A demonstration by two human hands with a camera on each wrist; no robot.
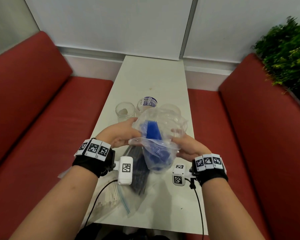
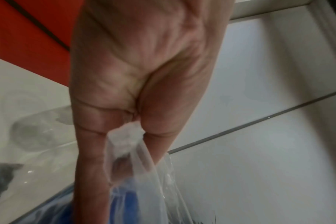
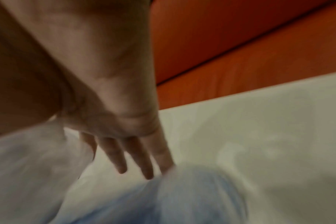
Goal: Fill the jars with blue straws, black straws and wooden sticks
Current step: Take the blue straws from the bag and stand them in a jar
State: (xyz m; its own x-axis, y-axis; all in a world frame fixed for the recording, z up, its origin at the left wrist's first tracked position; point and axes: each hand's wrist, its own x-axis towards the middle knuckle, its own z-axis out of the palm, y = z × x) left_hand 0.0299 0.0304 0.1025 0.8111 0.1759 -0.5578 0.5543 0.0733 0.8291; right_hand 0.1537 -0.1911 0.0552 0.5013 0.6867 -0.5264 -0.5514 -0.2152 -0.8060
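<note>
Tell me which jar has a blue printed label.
The middle jar of the row; the left jar has plain glass, and the right one sits behind the held bag.

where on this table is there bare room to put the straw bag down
Free: the far table beyond the jars, and the near right corner beside the right hand. Crowded: the near left, where the black straws and wooden sticks lie.

Clear plastic bag [image 1: 160, 135]: thin crinkled film, glossy highlights; blue straws [image 1: 153, 130] inside look like smooth plastic. Behind the bag, jars [image 1: 125, 111]: clear, glossy, glass or plastic, can't tell; one has a printed blue-white label. Table [image 1: 151, 78]: smooth off-white, slight sheen. Near side of the bag: black straws [image 1: 139, 172], dark and ribbed, in film; wooden sticks [image 1: 109, 194], pale matt, in a zip bag. Benches [image 1: 33, 104]: matt red upholstery. Wrist bands: black cloth.
</note>
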